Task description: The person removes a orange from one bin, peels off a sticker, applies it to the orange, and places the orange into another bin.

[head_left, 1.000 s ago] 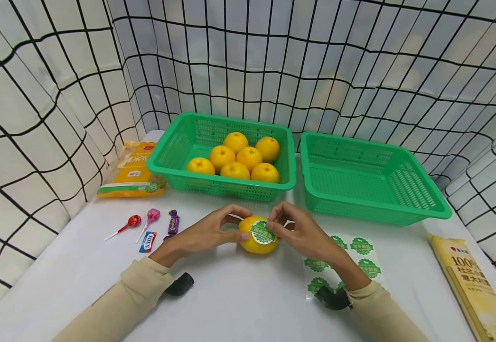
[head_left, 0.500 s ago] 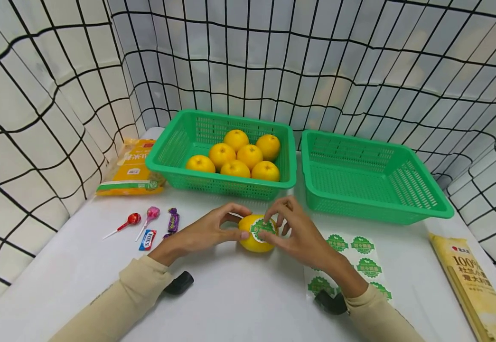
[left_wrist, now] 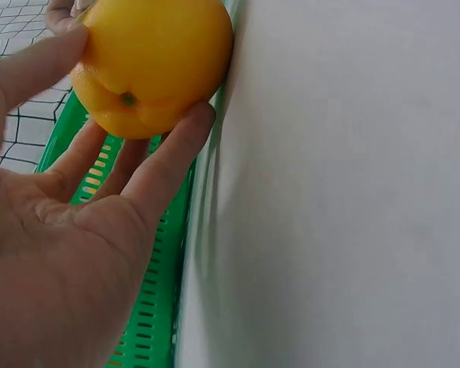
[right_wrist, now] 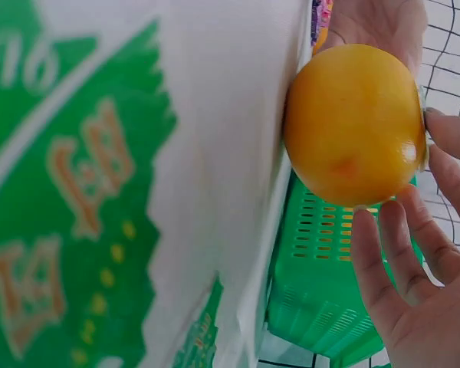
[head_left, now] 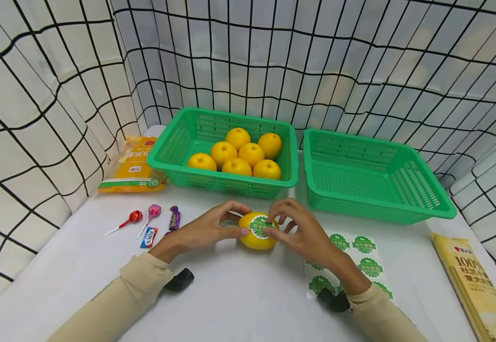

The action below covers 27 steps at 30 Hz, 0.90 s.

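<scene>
In the head view my left hand (head_left: 211, 229) grips an orange (head_left: 248, 241) from its left side, thumb at the front and fingers behind. A round green-and-white sticker (head_left: 257, 227) lies on the orange's upper face. My right hand (head_left: 305, 232) touches the sticker with thumb and index fingertips, set slightly apart at its right part. In the left wrist view the left hand's thumb and fingers hold the orange (left_wrist: 153, 57) around its stem end. The right wrist view has the right fingers touching the orange (right_wrist: 353, 126), with the sticker's edge (right_wrist: 422, 130) showing beside them.
A green basket (head_left: 219, 179) with several oranges stands behind the hands, next to a second green basket (head_left: 371, 209). A sticker sheet (head_left: 369, 254) lies under the right wrist. Lollipops (head_left: 134, 216), wrapped candies (head_left: 148, 237), an orange bag (head_left: 132, 164) and a pasta packet (head_left: 470, 280) lie around.
My right hand has gone from pinching the sticker's right edge to pressing it with spread thumb and fingertip. The left hand keeps hold of the orange in the same place.
</scene>
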Motion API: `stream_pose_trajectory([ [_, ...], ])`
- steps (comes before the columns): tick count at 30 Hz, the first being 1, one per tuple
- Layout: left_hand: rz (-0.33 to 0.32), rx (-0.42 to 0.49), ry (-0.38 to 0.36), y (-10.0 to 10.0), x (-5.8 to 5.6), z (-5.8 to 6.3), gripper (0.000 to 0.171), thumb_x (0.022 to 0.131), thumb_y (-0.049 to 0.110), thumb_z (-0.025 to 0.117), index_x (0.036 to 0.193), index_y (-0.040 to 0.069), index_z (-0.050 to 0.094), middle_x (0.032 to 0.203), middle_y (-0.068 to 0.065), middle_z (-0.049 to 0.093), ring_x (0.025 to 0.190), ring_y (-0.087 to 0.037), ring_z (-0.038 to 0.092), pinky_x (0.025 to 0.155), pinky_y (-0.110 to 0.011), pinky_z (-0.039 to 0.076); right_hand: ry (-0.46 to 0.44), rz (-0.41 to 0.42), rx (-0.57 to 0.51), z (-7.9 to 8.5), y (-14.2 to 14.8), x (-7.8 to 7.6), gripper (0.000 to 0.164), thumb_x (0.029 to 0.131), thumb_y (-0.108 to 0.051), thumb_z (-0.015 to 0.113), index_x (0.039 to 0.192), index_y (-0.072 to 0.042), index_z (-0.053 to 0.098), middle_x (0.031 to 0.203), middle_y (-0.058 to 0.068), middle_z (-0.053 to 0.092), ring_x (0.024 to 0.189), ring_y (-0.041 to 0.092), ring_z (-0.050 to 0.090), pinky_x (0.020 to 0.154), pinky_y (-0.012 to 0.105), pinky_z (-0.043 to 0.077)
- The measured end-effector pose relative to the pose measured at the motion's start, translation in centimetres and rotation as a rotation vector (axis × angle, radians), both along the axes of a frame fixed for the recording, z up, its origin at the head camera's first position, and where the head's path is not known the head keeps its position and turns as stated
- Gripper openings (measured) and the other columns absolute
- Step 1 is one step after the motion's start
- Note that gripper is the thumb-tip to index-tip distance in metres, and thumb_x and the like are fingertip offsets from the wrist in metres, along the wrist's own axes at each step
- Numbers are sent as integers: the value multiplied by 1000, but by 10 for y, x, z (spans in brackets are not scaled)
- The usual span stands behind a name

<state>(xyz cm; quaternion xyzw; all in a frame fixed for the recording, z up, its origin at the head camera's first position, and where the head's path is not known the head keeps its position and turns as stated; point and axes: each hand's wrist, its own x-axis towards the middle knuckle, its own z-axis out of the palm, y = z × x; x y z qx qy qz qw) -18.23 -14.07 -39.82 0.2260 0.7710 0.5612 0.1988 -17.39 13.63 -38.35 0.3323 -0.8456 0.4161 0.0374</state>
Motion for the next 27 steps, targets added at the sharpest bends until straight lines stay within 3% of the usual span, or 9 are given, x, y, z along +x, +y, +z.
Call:
stream_pose_trajectory([
  [5,4,-16,-33,2,2,2,57,104,40,69,150,14,49,155,-7,50,139,-30,52,115,-51,48,0,-4,-11,-4,0,-1,21,93,-17,85,108,-21,71,115,-6,66,96,21,60,75,32,60],
  [10,74,-65,-26,5,6,3,62,101,52,69,148,16,50,150,-4,53,138,-29,53,108,-46,53,-7,9,-22,-7,-5,-1,20,94,-19,84,110,-20,71,115,-5,67,97,22,60,76,32,60],
  [14,110,-30,-48,6,6,1,58,101,45,72,144,12,52,147,-7,55,135,-29,55,103,-43,57,-25,9,-30,-8,-6,-2,22,94,-19,84,112,-20,71,117,-5,67,98,22,59,77,33,60],
  [19,98,22,-89,7,5,-1,56,102,40,73,144,10,52,149,-9,53,135,-30,54,100,-39,59,-45,-5,-13,-8,-3,0,27,95,-22,83,118,-23,71,120,-7,68,96,23,61,78,34,61],
  [23,79,4,-47,8,5,0,56,102,41,73,145,14,50,150,-7,52,136,-29,54,106,-44,55,-35,-11,2,-7,0,0,30,94,-23,84,122,-22,72,122,-7,70,92,21,63,79,35,61],
  [27,72,9,49,11,7,4,53,99,34,77,142,22,49,148,-3,52,137,-29,53,114,-52,48,-9,-15,5,-5,0,0,31,95,-23,84,123,-19,74,123,-4,73,90,19,64,80,37,62],
])
